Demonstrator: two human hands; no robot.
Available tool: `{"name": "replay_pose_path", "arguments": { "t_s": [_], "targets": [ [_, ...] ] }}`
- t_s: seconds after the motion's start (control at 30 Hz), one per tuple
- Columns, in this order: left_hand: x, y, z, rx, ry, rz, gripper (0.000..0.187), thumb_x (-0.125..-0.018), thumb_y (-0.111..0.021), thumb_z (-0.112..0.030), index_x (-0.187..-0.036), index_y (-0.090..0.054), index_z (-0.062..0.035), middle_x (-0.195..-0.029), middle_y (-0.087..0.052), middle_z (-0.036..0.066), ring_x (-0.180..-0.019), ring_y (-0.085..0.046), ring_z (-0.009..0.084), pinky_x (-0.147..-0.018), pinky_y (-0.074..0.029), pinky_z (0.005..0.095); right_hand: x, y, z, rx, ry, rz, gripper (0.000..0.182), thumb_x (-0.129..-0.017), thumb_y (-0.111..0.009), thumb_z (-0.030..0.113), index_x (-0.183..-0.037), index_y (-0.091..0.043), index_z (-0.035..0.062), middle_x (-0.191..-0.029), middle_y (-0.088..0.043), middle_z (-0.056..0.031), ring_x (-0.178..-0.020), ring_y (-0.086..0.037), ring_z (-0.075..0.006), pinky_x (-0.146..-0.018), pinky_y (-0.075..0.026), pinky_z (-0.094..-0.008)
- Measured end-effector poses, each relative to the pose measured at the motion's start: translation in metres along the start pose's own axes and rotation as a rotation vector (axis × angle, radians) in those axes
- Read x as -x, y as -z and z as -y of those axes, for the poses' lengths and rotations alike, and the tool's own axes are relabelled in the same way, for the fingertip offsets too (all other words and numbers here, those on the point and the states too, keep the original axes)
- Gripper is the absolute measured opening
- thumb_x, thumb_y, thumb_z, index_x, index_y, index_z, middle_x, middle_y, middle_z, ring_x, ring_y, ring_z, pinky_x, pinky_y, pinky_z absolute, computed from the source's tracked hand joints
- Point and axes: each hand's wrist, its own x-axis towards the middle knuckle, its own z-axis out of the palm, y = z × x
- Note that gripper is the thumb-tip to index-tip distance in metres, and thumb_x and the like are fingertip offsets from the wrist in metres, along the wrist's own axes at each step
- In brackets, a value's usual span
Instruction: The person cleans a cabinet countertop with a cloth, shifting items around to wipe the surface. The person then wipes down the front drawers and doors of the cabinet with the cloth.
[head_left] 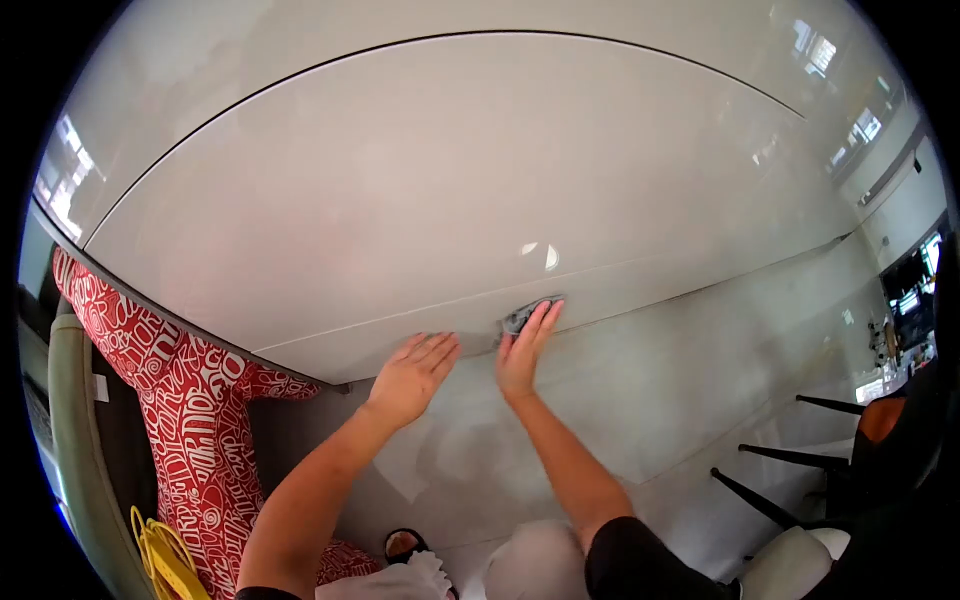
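Low on the glossy off-white panel [480,180], your right hand [524,358] holds a crumpled grey cloth [518,318] beneath its fingers; your left hand [412,380] reaches flat, fingers outstretched, contact unclear.

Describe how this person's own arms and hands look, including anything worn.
The left hand and right hand are bare, with no gloves or watch visible. A plain black fabric sleeve ends partway up the right arm; only a black sleeve edge shows on the left arm.
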Motion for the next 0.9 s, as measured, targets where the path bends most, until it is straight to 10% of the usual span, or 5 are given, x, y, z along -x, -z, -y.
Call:
{"name": "replay_pose_path", "arguments": {
  "t_s": [0.13, 0.37, 0.7, 0.8, 0.9],
  "targets": [
    [-0.016, 0.016, 0.005, -0.572, -0.195, 0.056, 0.06, -0.092, -0.052, -0.022, -0.149, -0.044, -0.0061, -0.165, -0.023, 0.005, -0.148, -0.027, 0.0154, -0.121, -0.022, 0.037, 0.007, -0.004, 0.035, -0.273, -0.224, -0.076, 0.078, -0.086, -0.054, -0.011, -0.157, -0.024, 0.0023, -0.161, -0.004, -0.0288, -0.149, -0.017, -0.0459, -0.116, -0.029, -0.0465],
    [-0.019, 0.003, 0.026, -0.787, -0.284, 0.036, 0.067, -0.094, -0.049, -0.027, -0.156, -0.032, -0.0076, -0.167, -0.017, 0.001, -0.151, -0.021, 0.0155, -0.123, -0.016, 0.0385, 0.021, 0.027, 0.022, -0.282, -0.175, 0.155, 0.06, -0.086, -0.056, -0.01, -0.144, -0.041, -0.0012, -0.136, -0.042, -0.0175, -0.129, -0.045, -0.0346, -0.108, -0.037, -0.043],
    [-0.115, 0.056, -0.016, -0.947, -0.371, -0.085, 0.066, -0.098, -0.044, -0.031, -0.157, -0.026, -0.0069, -0.168, -0.011, 0.002, -0.154, -0.008, 0.0167, -0.124, -0.008, 0.0373, -0.063, 0.018, 0.025, -0.257, -0.435, -0.186, 0.074, -0.1, -0.047, 0.011, -0.157, -0.001, -0.0028, -0.163, 0.003, -0.0292, -0.153, -0.001, -0.0411, -0.123, -0.009, -0.0473],
    [-0.108, 0.053, -0.011, -1.038, -0.423, -0.062, 0.07, -0.098, -0.043, -0.031, -0.159, -0.02, -0.0052, -0.168, -0.01, 0.003, -0.155, -0.007, 0.0177, -0.124, -0.006, 0.0366, -0.105, 0.033, -0.031, -0.461, -0.83, -0.474, 0.071, -0.105, -0.04, 0.023, -0.157, -0.001, -0.0022, -0.164, 0.002, -0.0277, -0.153, 0.002, -0.0398, -0.123, -0.005, -0.0465],
    [-0.114, 0.048, -0.012, -1.028, -0.397, -0.017, 0.07, -0.099, -0.04, -0.028, -0.159, -0.015, -0.0043, -0.169, -0.007, 0.004, -0.155, -0.005, 0.0183, -0.124, -0.004, 0.0359, -0.116, 0.044, -0.027, -0.367, -0.653, -0.385, 0.07, -0.107, -0.035, 0.032, -0.158, -0.001, -0.0019, -0.165, 0.002, -0.0256, -0.153, 0.003, -0.0377, -0.123, -0.003, -0.0451]
  ]
}}
